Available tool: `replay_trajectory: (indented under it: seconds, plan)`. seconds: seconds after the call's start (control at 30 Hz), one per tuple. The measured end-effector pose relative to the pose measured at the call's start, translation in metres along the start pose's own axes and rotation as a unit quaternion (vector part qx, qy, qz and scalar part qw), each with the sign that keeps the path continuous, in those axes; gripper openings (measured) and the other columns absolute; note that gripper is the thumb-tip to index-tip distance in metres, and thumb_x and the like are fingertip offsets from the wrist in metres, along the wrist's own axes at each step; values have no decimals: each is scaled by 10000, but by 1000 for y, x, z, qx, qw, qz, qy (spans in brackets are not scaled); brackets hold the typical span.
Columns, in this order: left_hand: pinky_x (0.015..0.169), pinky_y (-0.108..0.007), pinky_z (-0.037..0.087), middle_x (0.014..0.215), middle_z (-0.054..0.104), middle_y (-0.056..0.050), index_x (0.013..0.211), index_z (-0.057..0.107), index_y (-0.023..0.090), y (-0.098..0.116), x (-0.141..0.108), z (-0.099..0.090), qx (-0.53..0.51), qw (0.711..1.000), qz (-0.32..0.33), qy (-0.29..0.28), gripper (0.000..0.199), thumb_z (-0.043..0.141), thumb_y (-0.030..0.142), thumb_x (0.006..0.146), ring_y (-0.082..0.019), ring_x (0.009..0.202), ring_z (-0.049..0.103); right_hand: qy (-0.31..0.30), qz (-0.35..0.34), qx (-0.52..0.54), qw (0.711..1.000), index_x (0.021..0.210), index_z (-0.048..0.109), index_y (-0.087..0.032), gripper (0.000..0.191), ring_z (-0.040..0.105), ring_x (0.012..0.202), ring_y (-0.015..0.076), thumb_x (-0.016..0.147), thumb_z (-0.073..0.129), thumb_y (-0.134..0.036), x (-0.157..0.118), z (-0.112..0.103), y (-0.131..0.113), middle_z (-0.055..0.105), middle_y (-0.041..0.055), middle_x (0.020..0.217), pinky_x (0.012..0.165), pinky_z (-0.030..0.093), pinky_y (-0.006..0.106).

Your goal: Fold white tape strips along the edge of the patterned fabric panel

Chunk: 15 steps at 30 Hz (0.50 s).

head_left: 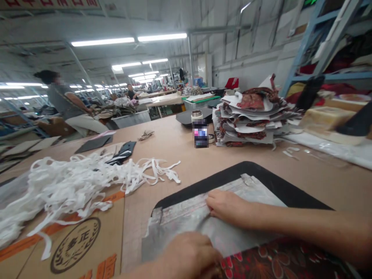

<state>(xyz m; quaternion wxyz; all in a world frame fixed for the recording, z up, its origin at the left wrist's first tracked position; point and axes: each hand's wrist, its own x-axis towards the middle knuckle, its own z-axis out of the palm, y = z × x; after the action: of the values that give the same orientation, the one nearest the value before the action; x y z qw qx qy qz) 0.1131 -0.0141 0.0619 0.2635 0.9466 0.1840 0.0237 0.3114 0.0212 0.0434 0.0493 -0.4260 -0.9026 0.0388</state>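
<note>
A piece of fabric [180,232] lies over a black board [247,168] on the table, its pale grey side up. Along the lower right its dark red floral side [270,259] shows. My right hand [228,207] rests on the grey side with its fingers curled in, gathering the cloth near a seam. At the bottom, my left hand [192,252] is blurred by motion. Its fingers look closed at the fabric's near edge, beside the floral part; the fingertips are partly hidden.
Left on the table [162,151] sits a tangled heap of white strips [78,182] above a cardboard sheet [95,248]. A flask [200,131] stands beside stacked fabric pieces [250,116]. Shelving [302,46] rises at right. A person [69,100] stands at far left, another further back.
</note>
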Motion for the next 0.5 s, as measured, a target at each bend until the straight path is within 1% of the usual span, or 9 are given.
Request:
replay_trajectory:
  seconds: [0.1,0.17,0.27,0.33,0.43,0.47,0.5]
  plan:
    - [729,-303,436,887,599,-36,982,592,208,-16,-2,-4,57,990,-68,109,184,492,139,844,-187,819,539,38,-35,-39,998,777,569,-141,68,518,705,174,817,513,-135,-3,3,4,586,53,783,570,362,271]
    - [768,-339,418,936,582,-45,998,579,201,-26,-3,-5,91,981,-92,142,183,490,144,849,-202,863,513,70,-74,-71,992,766,556,-151,100,501,702,176,833,489,-120,-6,5,5,572,46,770,579,356,283]
    - [800,-364,397,998,558,-48,1028,557,195,-35,-1,-5,122,973,-117,159,196,540,165,835,-213,898,483,116,-125,-101,980,766,544,-153,139,476,697,179,862,446,-135,-12,5,5,552,48,749,598,359,305]
    - [800,-364,390,1006,556,-44,1026,552,194,-38,2,-5,130,969,-121,170,197,564,184,830,-213,901,479,127,-156,-107,974,766,543,-153,179,471,704,182,880,406,-142,-15,3,4,548,55,749,618,367,320]
    - [794,-360,379,958,574,-30,915,573,196,-35,7,-2,143,967,-99,186,69,552,198,849,-207,887,491,105,-190,-59,974,806,548,-160,210,499,770,189,891,358,-133,-17,-1,-2,573,70,814,696,395,337]
    - [788,-358,378,930,583,-27,866,571,190,-34,7,0,150,967,-89,185,36,536,189,857,-204,873,500,88,-180,-24,979,823,546,-167,199,513,779,185,887,361,-133,-19,-3,-3,583,66,827,707,403,328]
    - [780,-353,380,898,593,-24,827,564,184,-34,7,1,156,968,-83,179,53,523,175,861,-198,853,513,67,-153,15,986,838,542,-178,168,530,772,180,878,383,-139,-21,-5,-4,594,58,826,696,410,312]
